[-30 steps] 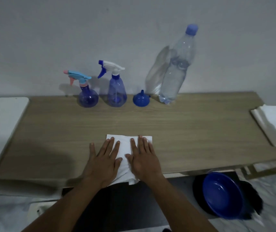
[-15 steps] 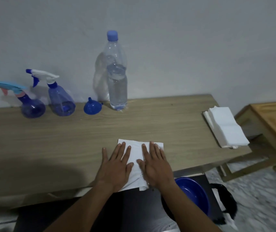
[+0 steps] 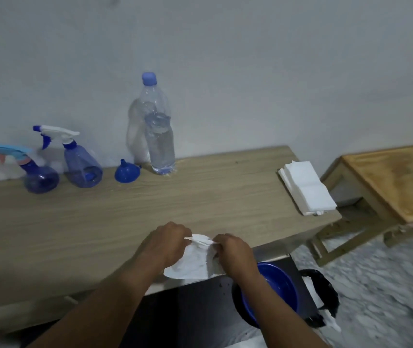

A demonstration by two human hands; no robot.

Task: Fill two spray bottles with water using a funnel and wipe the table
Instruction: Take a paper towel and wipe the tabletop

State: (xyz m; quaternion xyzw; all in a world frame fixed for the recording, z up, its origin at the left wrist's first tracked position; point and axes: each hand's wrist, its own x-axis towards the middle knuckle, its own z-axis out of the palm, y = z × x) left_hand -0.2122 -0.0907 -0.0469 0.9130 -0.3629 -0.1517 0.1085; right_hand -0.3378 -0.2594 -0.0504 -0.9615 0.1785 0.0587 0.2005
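Near edge of the table (image 3: 200, 197), right of middle: both hands on a white tissue (image 3: 193, 262). Left hand (image 3: 165, 243) curled, pinching the tissue's far edge from the left. Right hand (image 3: 233, 252) curled likewise, pinching the same edge from the right. The tissue is bunched between the two hands; its far edge is lifted off the wood, and its lower part hangs over the table's near edge.

Back edge, against the wall, left to right: a spray bottle with a pale blue head (image 3: 40, 175), a spray bottle with a white head (image 3: 83, 168), a blue funnel (image 3: 127, 172) standing mouth down, and a tall water bottle (image 3: 159, 144) with its blue cap on, partly full. All upright and well apart from the hands.

Right end of the table: a stack of white napkins (image 3: 307, 188), reaching the edge.

Below the near edge, under the right forearm: a blue bowl (image 3: 279, 288). Beside the table's right end: a low wooden stool (image 3: 396, 179).
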